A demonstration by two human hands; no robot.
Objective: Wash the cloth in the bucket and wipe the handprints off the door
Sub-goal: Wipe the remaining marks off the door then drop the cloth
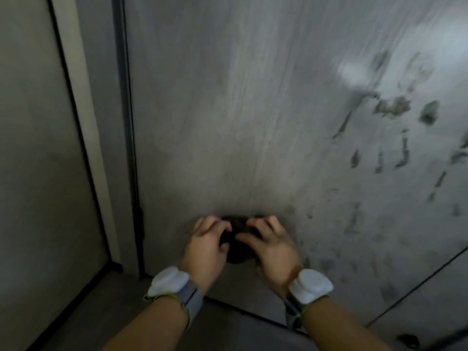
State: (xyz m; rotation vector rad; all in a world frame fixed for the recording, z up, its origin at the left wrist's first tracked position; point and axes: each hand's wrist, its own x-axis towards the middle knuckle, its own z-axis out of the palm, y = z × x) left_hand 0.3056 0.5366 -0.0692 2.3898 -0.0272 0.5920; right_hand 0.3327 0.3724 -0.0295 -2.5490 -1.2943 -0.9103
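Two hands, left hand (206, 247) and right hand (272, 245), fingers grasping one cloth (236, 239) against door (228, 110).

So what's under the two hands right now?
A dark cloth pressed to the door, gripped by left hand and right hand. Any marks beneath it are covered.

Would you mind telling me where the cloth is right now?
In the head view the dark cloth sits low and centre against the door, bunched between the left hand and right hand, left of the handprints.
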